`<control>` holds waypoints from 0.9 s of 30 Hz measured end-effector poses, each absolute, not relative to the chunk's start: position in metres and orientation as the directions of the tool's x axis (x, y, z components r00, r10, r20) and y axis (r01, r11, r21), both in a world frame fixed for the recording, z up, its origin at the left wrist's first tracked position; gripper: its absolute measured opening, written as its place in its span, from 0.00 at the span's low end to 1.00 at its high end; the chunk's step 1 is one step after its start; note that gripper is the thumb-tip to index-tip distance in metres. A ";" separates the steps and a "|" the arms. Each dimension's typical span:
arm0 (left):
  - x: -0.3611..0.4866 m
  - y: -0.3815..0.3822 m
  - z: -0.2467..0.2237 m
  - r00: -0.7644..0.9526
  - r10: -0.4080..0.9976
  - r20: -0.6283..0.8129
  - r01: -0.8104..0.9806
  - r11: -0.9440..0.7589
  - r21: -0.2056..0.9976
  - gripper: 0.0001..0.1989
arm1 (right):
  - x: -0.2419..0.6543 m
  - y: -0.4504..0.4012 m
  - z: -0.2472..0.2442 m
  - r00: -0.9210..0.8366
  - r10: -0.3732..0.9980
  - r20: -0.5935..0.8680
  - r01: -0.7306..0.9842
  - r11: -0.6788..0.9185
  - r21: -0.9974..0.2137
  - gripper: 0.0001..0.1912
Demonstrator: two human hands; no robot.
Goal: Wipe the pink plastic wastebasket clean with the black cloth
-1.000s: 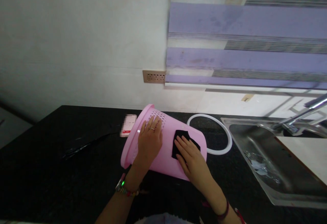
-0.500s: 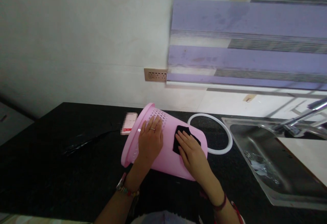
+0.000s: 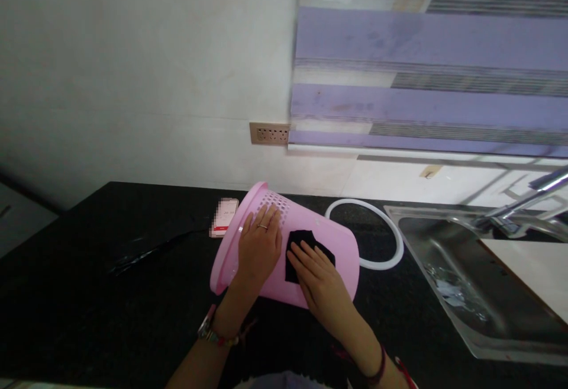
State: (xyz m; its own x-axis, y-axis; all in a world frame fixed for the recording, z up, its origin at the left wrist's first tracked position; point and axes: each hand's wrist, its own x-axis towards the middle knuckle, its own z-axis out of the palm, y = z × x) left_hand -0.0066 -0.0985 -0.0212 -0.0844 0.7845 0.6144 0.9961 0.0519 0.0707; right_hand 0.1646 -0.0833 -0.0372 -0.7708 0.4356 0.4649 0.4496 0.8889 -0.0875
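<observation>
A pink plastic basket (image 3: 339,241) lies on its side on the black counter, its rim toward the left and its base toward the right. My left hand (image 3: 260,244) rests flat on it near the rim, over the rows of holes, with fingers stretched out. On the basket's middle lies a black cloth (image 3: 291,267). My right hand (image 3: 320,276) presses flat on this cloth, fingers extended and pointing up and left. Part of the cloth is hidden under the palm.
Behind the basket's base lies a white ring (image 3: 397,235). A steel sink (image 3: 448,270) with a faucet (image 3: 510,217) and a board (image 3: 532,264) is at the right. Left of the rim are a phone (image 3: 225,214) and a black plastic bag (image 3: 146,251).
My right hand and the black cloth have slid left and slightly down across the basket, nearer my left hand. My left hand stays in nearly the same place.
</observation>
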 end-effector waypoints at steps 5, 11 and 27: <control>-0.012 -0.101 -0.014 -0.041 0.821 0.569 0.998 0.009 0.060 0.18 | 0.172 -0.078 -0.037 -0.736 0.463 0.494 0.496 0.865 -0.072 0.23; -0.013 -0.104 -0.017 -0.049 0.808 0.587 0.996 0.000 0.084 0.18 | 0.169 -0.079 -0.034 -0.782 0.419 0.461 0.428 0.899 -0.090 0.24; -0.009 -0.106 -0.018 -0.078 0.789 0.610 0.995 0.020 0.102 0.18 | 0.157 -0.065 -0.029 -0.675 0.536 0.507 0.504 0.837 -0.213 0.22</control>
State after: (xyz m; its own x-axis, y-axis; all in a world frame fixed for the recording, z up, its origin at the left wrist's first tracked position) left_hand -0.0094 -0.1058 -0.0183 -0.0783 0.7887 0.6098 0.9946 0.0199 0.1020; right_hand 0.1575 -0.0647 -0.0291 -0.6750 0.5360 0.5070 0.5041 0.8368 -0.2135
